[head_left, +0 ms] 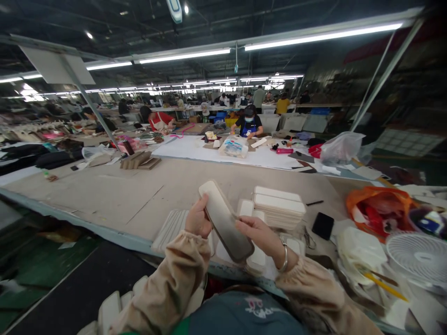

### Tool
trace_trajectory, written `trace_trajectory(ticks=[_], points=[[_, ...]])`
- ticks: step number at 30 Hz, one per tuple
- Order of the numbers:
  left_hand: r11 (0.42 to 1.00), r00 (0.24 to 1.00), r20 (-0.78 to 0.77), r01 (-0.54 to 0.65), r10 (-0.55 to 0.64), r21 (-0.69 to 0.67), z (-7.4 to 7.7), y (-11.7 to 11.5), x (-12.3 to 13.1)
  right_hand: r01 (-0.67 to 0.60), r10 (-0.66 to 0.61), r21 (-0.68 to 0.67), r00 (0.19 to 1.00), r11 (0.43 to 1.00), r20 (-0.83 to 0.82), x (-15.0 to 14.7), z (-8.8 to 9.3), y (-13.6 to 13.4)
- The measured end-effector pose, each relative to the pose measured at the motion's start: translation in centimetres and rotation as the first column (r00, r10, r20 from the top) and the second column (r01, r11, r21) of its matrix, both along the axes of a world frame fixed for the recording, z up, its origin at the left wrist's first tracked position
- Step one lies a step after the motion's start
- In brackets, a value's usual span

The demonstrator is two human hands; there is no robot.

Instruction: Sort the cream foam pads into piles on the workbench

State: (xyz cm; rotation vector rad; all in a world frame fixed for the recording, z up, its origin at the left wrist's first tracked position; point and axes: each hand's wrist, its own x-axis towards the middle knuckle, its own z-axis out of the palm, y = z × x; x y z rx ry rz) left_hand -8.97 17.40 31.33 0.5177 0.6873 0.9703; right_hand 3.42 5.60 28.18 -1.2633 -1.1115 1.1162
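A long, pale panel with rounded corners [223, 218] is held tilted above the table's near edge. My left hand [198, 217] grips its left side near the upper end, thumb on the face. At the opposite long edge, my right hand [256, 232] pinches the panel with its fingertips. Similar panels lie fanned out [170, 230] to the left of the hands. Just beyond my right hand stands a neat stack of cream panels [279, 207]. A few more loose panels [257, 260] are partly hidden beneath my hands.
To the right lie a black phone [323, 225], an orange plastic bag [380, 209], a white fan [419, 258] and a yellow-handled tool [386, 286]. Brown board pieces [139, 160] are stacked at the far left. A co-worker in a blue apron [248, 123] works across the table.
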Motion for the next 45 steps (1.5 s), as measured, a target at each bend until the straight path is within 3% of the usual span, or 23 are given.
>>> trace_trajectory(ticks=[5,14,19,24,28,33,36,40,43,45], points=[[0.993,0.994,0.002,-0.108,0.109,-0.051,-1.1,1.0,0.2,0.147,-0.143,-0.006,0.968,0.989,0.204,-0.2,-2.3,0.0],[0.982,0.982,0.025,-0.188,0.188,-0.013,-2.0,1.4,0.1,0.212,-0.215,0.059,0.859,0.975,0.464,-0.9,-3.0,0.5],[0.986,0.986,0.019,-0.167,0.167,0.004,-2.3,1.7,-0.4,0.168,-0.155,0.008,0.891,0.986,0.427,-1.2,-3.3,0.8],[0.993,0.997,0.012,-0.082,0.081,0.079,-2.6,0.8,-0.4,0.125,-0.126,0.015,0.976,0.992,0.180,-1.9,-2.9,2.0],[0.993,0.999,0.024,-0.033,0.031,0.114,-2.9,-0.1,0.1,0.233,-0.237,0.047,0.939,0.971,0.248,-2.1,-2.9,3.4],[0.997,0.999,0.013,-0.039,0.039,0.064,-3.5,0.4,-0.6,0.149,-0.137,-0.039,0.965,0.988,0.225,-2.3,-3.7,3.6],[0.994,0.994,-0.019,-0.104,0.104,0.035,-4.2,1.5,-2.1,0.103,-0.084,-0.090,0.976,0.991,0.200,-3.0,-5.0,3.2],[0.982,0.980,-0.067,-0.188,0.185,-0.032,-5.7,3.2,-5.1,-0.035,0.052,-0.164,0.994,0.986,0.098,-5.1,-8.0,2.9],[0.960,0.962,-0.104,-0.261,0.251,-0.097,-7.5,3.9,-7.5,-0.092,0.110,-0.196,0.990,0.976,0.084,-6.9,-10.5,3.1],[0.961,0.966,-0.126,-0.242,0.225,-0.135,-9.2,3.8,-8.8,-0.071,0.107,-0.197,0.978,0.978,0.179,-7.9,-12.0,3.5]])
